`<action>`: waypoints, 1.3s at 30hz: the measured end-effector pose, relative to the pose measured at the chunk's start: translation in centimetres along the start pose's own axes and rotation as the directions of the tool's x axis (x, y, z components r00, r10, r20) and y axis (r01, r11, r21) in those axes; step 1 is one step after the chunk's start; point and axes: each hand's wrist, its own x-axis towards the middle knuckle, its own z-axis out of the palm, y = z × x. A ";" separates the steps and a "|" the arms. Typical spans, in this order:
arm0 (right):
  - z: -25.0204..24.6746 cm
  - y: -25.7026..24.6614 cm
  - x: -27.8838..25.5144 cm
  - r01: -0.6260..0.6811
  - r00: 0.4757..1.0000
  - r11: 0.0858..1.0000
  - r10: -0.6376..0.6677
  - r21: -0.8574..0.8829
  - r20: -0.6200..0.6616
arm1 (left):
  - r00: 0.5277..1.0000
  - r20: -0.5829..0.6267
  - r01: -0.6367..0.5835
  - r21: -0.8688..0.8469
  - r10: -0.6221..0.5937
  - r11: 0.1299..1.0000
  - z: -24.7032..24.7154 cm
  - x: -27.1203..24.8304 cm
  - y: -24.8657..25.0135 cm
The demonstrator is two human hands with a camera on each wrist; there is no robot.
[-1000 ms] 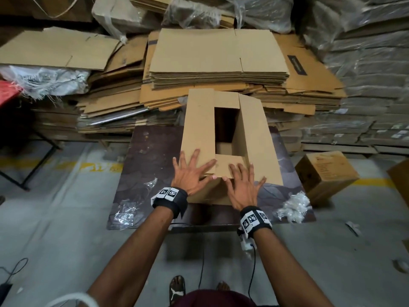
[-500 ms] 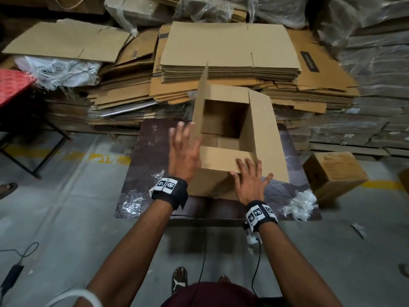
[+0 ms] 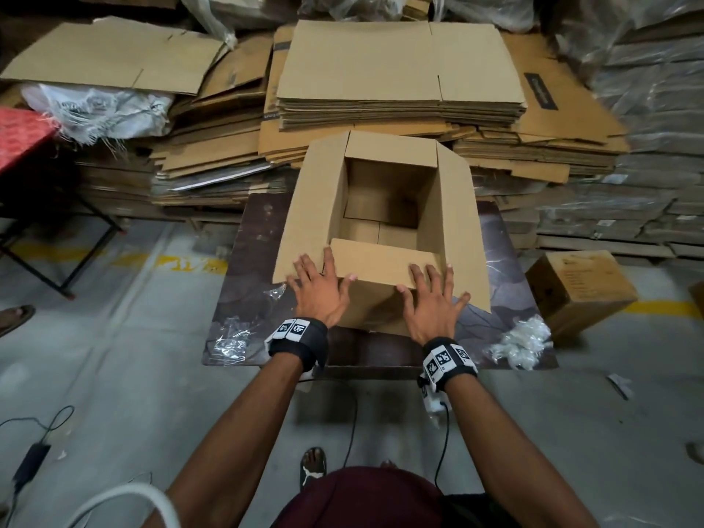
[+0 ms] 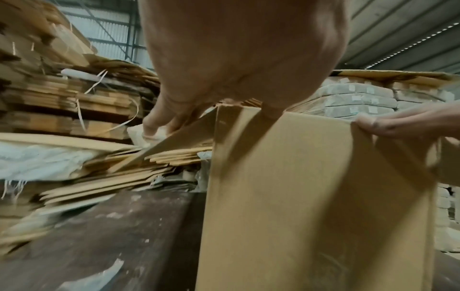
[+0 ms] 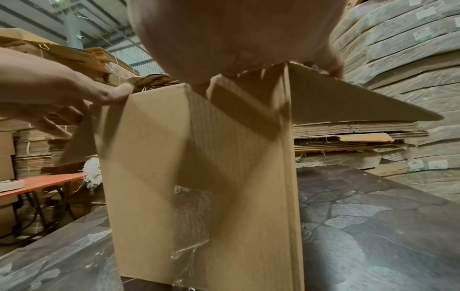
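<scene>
An open brown cardboard box (image 3: 384, 207) stands upright on a dark table (image 3: 244, 268). Its long side flaps are spread outward and its near short flap (image 3: 377, 261) is folded inward. My left hand (image 3: 318, 287) lies flat with spread fingers on the near left corner, over the left flap. My right hand (image 3: 432, 295) lies flat on the near right corner, over the right flap. From the left wrist view the box wall (image 4: 311, 187) fills the frame, and the same wall (image 5: 199, 177) shows in the right wrist view.
Stacks of flattened cardboard (image 3: 396, 81) rise behind the table. A closed small carton (image 3: 579, 287) sits on the floor at right. Crumpled plastic (image 3: 522, 341) lies on the table's right corner, with more plastic film (image 3: 232, 337) at left. A red table (image 3: 19, 135) stands far left.
The left side flap, raised upright half a second ago, now lies spread outward. My left hand came down onto the box's near left corner. The right hand shifted right to the near right corner.
</scene>
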 end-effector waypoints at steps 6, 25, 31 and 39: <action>0.1 -2.0 -0.7 -0.014 1.000 0.999 0.014 0.043 0.013 | 1.000 0.010 -0.019 -0.044 0.019 0.999 -0.9 2.4 -2.1; -2.9 0.1 2.1 0.313 0.919 0.921 -0.355 0.231 0.172 | 0.939 0.050 0.238 -0.807 -0.339 0.541 0.2 -1.3 -1.6; -3.5 1.5 2.0 0.308 0.916 0.922 -0.354 0.233 0.190 | 0.981 0.070 0.157 -0.842 -0.183 0.515 0.0 -1.2 -3.4; -3.4 0.6 1.2 0.330 0.935 0.905 -0.353 0.267 0.042 | 0.995 0.091 0.093 -0.845 -0.030 0.526 -1.9 1.3 -5.8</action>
